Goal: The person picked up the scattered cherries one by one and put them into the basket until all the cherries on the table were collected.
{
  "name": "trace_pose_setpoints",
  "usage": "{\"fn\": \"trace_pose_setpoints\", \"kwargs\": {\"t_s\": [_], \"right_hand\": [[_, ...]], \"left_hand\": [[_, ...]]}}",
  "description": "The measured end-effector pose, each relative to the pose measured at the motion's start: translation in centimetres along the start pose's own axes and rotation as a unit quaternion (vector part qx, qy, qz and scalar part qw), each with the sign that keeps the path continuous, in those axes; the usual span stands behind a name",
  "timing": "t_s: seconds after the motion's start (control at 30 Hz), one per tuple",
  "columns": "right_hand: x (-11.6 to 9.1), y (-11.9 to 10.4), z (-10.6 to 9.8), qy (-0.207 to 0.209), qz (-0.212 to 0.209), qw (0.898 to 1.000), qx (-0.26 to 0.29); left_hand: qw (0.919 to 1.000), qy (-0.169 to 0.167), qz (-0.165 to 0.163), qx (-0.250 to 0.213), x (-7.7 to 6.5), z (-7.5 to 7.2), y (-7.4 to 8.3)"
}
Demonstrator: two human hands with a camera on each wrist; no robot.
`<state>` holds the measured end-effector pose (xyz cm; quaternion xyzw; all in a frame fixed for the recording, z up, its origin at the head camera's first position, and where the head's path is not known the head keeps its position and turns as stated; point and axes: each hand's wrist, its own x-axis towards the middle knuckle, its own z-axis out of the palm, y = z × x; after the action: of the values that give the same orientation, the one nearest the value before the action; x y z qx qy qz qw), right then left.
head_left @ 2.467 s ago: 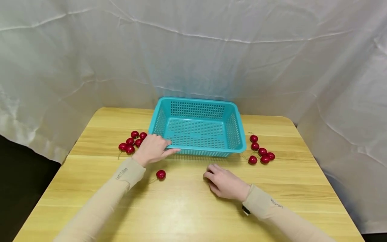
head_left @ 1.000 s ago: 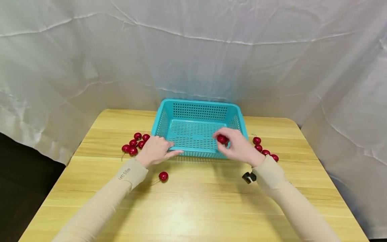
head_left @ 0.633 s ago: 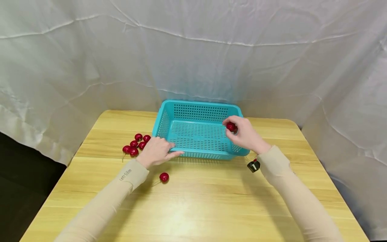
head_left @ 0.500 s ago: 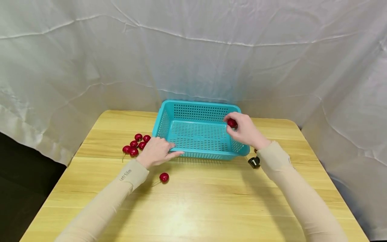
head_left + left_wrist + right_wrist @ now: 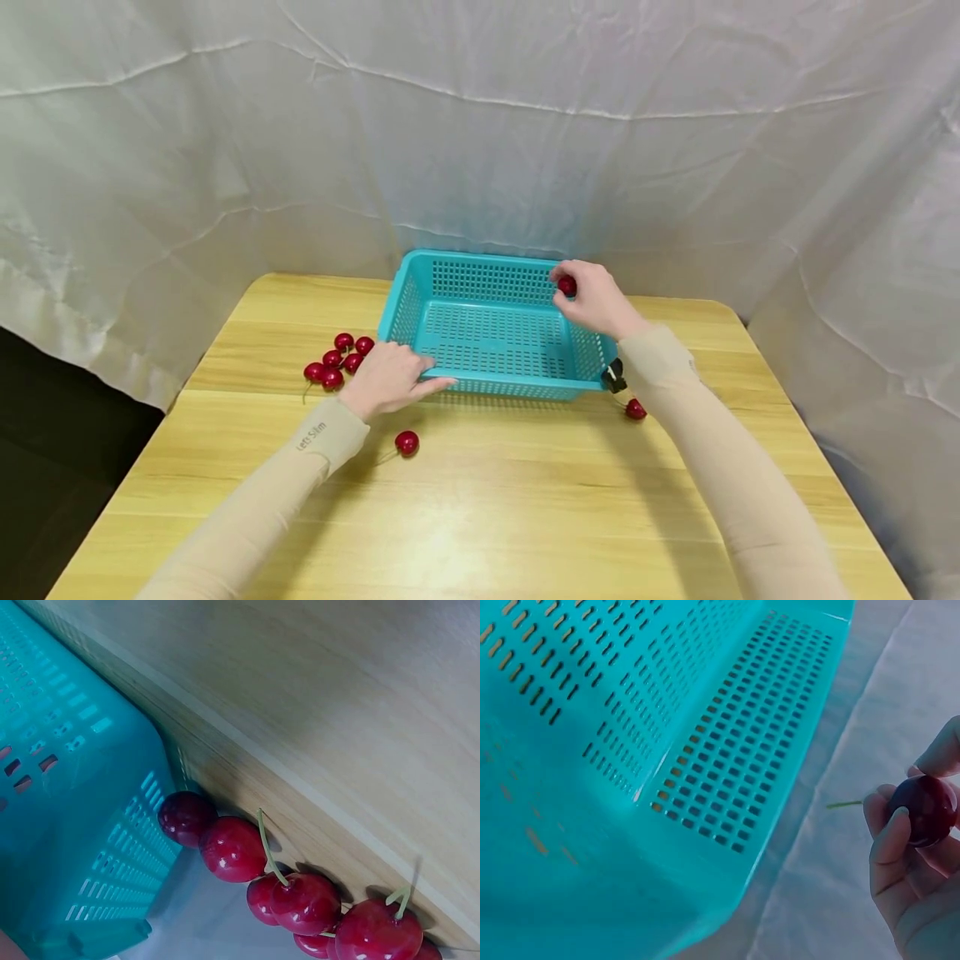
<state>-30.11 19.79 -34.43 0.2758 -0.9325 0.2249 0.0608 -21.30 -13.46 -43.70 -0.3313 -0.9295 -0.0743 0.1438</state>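
A turquoise plastic basket with slotted walls stands at the back of the table. My left hand grips its front left rim, thumb along the outside. Over the back right corner of the basket, my right hand pinches a dark red cherry between thumb and fingers; its green stem sticks out in the right wrist view. Several red cherries lie beside the basket's left wall. One cherry lies alone in front of my left hand. Another cherry shows beside my right sleeve.
The wooden table has a pale grey cloth hanging behind it. My right sleeve covers part of the table's right side. A black band is on my right wrist.
My right hand has gone from the table in front up over the basket, lately away towards its back right corner, with the cherry in it. My left hand keeps its grip on the rim.
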Motion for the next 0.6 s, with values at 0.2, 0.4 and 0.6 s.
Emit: {"fn": "trace_pose_setpoints", "kwargs": {"t_s": [0.2,0.4,0.6], "right_hand": [[0.9,0.3,0.8,-0.011,0.019,1.0,-0.002],[1.5,0.5,1.4,-0.027,0.048,0.999,0.0],[2.0,0.3,1.6,-0.044,0.047,0.998,-0.013]], "left_hand": [[0.9999,0.009,0.005,0.005,0.1,0.1,0.1],[1.0,0.005,0.001,0.007,0.0,0.1,0.2],[0.9999,0.006,-0.002,0.011,-0.1,0.0,0.2]]}}
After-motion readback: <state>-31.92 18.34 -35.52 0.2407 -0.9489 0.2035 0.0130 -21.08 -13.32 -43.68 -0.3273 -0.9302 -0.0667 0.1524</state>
